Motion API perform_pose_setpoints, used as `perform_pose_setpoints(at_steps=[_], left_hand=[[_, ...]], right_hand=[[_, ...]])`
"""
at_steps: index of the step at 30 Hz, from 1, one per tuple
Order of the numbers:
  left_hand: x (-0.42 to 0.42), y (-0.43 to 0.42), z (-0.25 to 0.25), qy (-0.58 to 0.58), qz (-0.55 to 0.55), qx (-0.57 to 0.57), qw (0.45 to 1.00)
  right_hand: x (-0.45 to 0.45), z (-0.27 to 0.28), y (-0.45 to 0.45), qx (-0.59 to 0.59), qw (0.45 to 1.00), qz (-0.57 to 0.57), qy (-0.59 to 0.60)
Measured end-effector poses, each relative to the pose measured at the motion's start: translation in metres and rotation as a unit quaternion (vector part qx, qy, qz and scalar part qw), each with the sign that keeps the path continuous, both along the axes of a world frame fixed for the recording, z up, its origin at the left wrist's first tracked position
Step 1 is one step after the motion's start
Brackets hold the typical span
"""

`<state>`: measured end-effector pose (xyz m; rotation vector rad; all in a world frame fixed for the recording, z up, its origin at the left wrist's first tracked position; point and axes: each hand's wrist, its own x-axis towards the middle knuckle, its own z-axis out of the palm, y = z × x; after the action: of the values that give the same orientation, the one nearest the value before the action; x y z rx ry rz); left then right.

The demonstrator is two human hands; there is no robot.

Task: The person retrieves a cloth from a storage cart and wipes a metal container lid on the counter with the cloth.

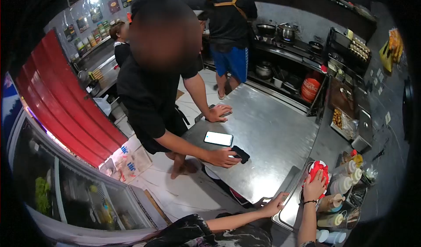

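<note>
Near the bottom right, my right hand [315, 187] is pressed over a bunched red and white cloth [320, 166] on a shiny metal tray [290, 209]. The fingers curl onto the cloth, and a dark bracelet circles the wrist. My left hand [273, 205] grips the tray's left edge; part of its fingers is hard to make out. Squeeze bottles [340, 185] with pale caps stand just right of my right hand.
Across the steel table [280, 128], another person in black [149, 102] rests both hands near a lit phone [218, 138] and a black item [240, 154]. Someone else stands by the stove [285, 45]. A glass-fronted fridge [79, 194] is at left.
</note>
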<state>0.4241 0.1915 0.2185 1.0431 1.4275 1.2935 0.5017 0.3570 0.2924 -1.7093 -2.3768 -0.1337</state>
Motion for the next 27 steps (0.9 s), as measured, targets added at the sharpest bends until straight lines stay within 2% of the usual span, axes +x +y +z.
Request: perform_pose_setpoints(at_steps=[1, 2, 3, 4, 5, 6, 7, 8, 9, 10, 13, 15, 18, 20, 23, 27], left_hand=[[0.005, 0.002, -0.012, -0.002, 0.026, 0.049, 0.998], [0.007, 0.002, -0.019, -0.029, 0.027, 0.045, 0.998], [0.005, -0.001, -0.01, -0.014, 0.039, -0.009, 0.999], [0.003, -0.002, -0.014, -0.003, 0.034, 0.041, 0.999], [-0.005, -0.003, 0.01, 0.016, -0.001, -0.064, 0.998], [-0.014, -0.003, 0.035, 0.041, -0.046, -0.166, 0.984], [-0.012, 0.001, 0.004, 0.045, -0.032, -0.136, 0.989], [-0.012, 0.003, 0.0, 0.027, -0.022, -0.063, 0.997], [-0.01, 0.004, -0.002, 0.01, -0.017, 0.01, 1.0], [-0.01, -0.001, 0.012, -0.057, -0.013, -0.023, 0.998], [-0.017, -0.002, 0.016, -0.091, -0.067, -0.03, 0.993], [-0.017, -0.002, 0.008, -0.078, -0.074, -0.027, 0.994], [-0.02, 0.0, 0.006, -0.039, -0.08, -0.035, 0.995], [-0.022, 0.001, 0.009, -0.081, -0.1, -0.038, 0.991], [-0.02, 0.002, 0.022, -0.126, -0.088, -0.066, 0.986], [-0.023, 0.002, 0.029, -0.112, -0.092, -0.069, 0.987]], right_hand=[[0.006, -0.008, 0.001, 0.028, 1.0, 0.0, 0.003], [0.009, -0.005, -0.003, 0.023, 0.999, 0.02, 0.018], [0.013, 0.002, -0.006, 0.017, 0.999, 0.029, 0.031], [0.019, -0.01, -0.004, 0.052, 0.996, 0.061, 0.034], [0.025, -0.003, -0.015, 0.027, 0.989, 0.099, 0.108], [0.032, -0.016, -0.019, -0.014, 0.997, 0.035, 0.066], [0.039, -0.006, -0.029, -0.108, 0.994, 0.032, 0.006], [0.045, 0.007, -0.051, -0.024, 0.997, 0.049, -0.063], [0.058, -0.003, -0.063, 0.054, 0.996, 0.072, 0.013], [0.065, 0.011, -0.084, -0.004, 0.997, 0.065, 0.047], [0.087, 0.015, -0.13, -0.011, 0.994, 0.1, 0.043], [0.096, 0.017, -0.153, -0.073, 0.989, 0.104, 0.071], [0.095, 0.019, -0.154, -0.058, 0.987, 0.119, 0.092], [0.086, 0.016, -0.129, -0.081, 0.987, 0.102, 0.089], [0.061, 0.002, -0.062, -0.016, 0.991, 0.082, 0.103], [0.013, -0.011, 0.017, 0.023, 0.99, 0.07, 0.121]])
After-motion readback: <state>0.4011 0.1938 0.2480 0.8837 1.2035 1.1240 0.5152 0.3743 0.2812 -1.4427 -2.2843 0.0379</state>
